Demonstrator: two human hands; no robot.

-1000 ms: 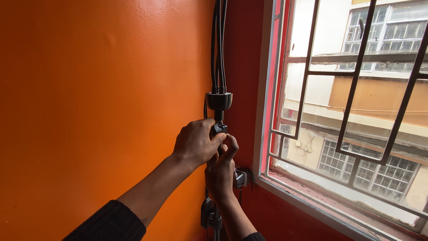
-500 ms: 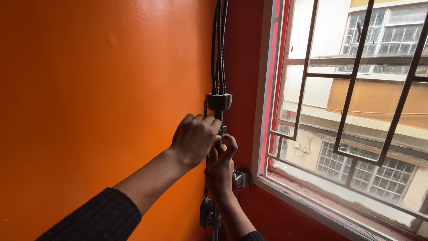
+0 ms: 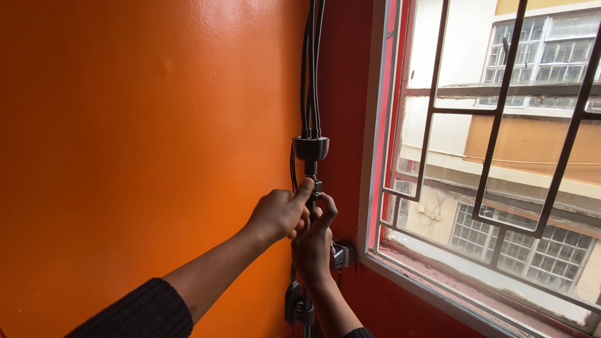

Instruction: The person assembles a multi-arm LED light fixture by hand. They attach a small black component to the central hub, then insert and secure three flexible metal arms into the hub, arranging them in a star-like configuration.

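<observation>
A thin black pole (image 3: 310, 172) stands upright in the room corner, topped by a round black hub (image 3: 311, 148) from which three black rods (image 3: 312, 69) rise out of the frame. My left hand (image 3: 280, 213) pinches a small black clamp (image 3: 317, 186) on the pole just below the hub. My right hand (image 3: 313, 243) wraps around the pole right beneath the left hand, thumb up. A thin black cable (image 3: 292, 169) hangs beside the pole. Both arms wear dark sleeves.
An orange wall (image 3: 144, 138) fills the left; a red wall strip and red window frame (image 3: 383, 125) lie right. A metal window grille (image 3: 501, 125) covers the glass. A wall socket with a plug (image 3: 341, 255) sits behind my right hand; a black adapter (image 3: 294, 302) hangs low.
My left hand has slid down a little and its fingers moved onto the clamp below the hub. The right hand keeps its hold on the pole.
</observation>
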